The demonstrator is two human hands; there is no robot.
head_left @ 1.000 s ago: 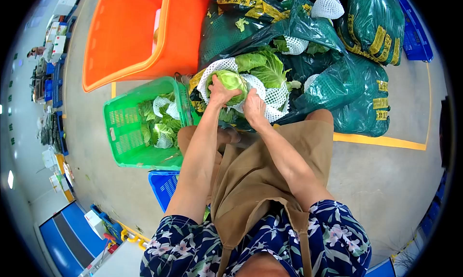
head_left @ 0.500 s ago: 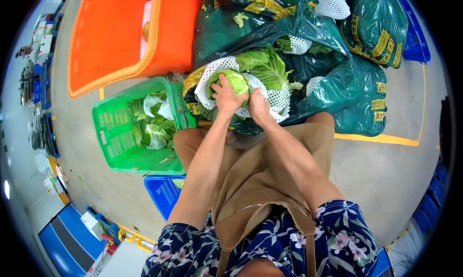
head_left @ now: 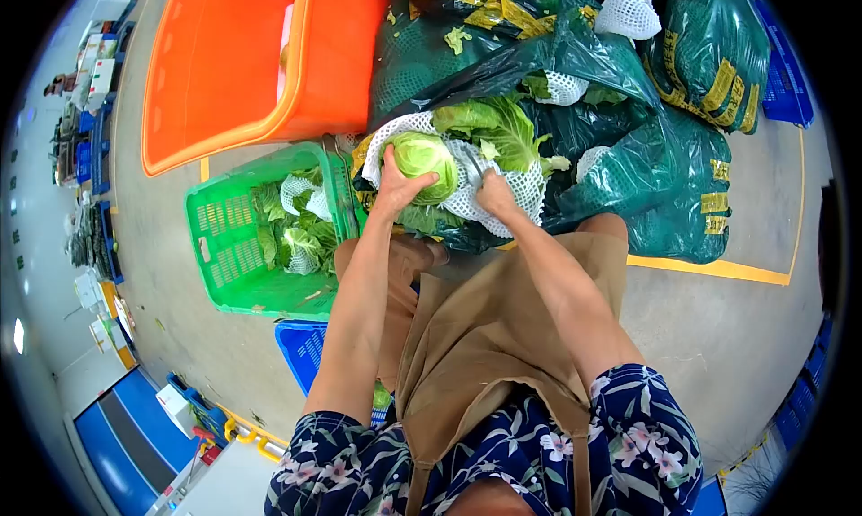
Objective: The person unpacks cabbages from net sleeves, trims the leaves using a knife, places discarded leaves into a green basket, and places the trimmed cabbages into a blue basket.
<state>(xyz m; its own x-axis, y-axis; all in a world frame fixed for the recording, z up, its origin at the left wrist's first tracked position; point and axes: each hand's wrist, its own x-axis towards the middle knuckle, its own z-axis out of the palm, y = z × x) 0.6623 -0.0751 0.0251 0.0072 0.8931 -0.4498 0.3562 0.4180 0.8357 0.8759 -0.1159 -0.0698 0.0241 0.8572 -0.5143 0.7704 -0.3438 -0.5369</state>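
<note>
A pale green cabbage point(head_left: 426, 159) rests in white foam netting point(head_left: 406, 125) on top of the dark green bags. My left hand point(head_left: 400, 191) grips it from the near left side, thumb and fingers spread round it. Just right of the cabbage, my right hand point(head_left: 496, 196) is closed round a small knife point(head_left: 474, 163), whose blade points away from me. A scrap of leaf shows near the blade. Loose outer leaves point(head_left: 507, 134) lie beyond my right hand, partly over more netting point(head_left: 530, 188).
A green crate point(head_left: 220, 287) with leaves and netting stands at left, below a large orange bin point(head_left: 332, 76). Near my legs is a blue crate point(head_left: 296, 347). Full dark green bags point(head_left: 660, 188) pile up ahead and right, with another blue crate point(head_left: 790, 76) behind them.
My left hand has slid to the cabbage's lower left, showing more of its pale top. My right hand has drawn away to the right, so the knife blade now shows.
</note>
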